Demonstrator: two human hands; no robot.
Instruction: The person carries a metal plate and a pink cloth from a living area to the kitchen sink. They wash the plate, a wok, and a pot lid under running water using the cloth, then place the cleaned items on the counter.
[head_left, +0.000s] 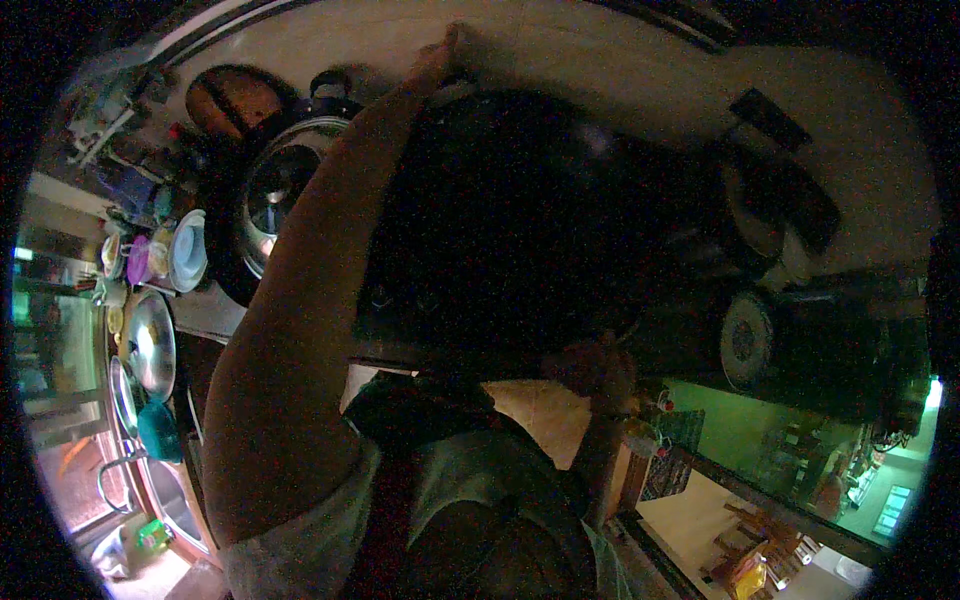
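Note:
The scene is very dim. My left arm reaches across to the pale back wall, and my left hand (439, 60) is there beside a small dark part at the rear rim of a large black shape (510, 202). This shape looks like a stove top or a big dark vessel; the darkness hides which. My right hand (596, 371) is low at its near right edge, fingers curled, close to a thin curved edge. Whether either hand grips anything is too dark to tell. Left of my forearm stands a shiny metal pot (281, 191), partly covered by the arm.
A round wooden board (236, 97) leans on the back wall. To the left are a pale blue bowl (189, 251), a round metal lid or pan (152, 345), a teal bowl (159, 431) and a sink (180, 499) with a curved faucet (105, 484). A pale disc (746, 341) stands right.

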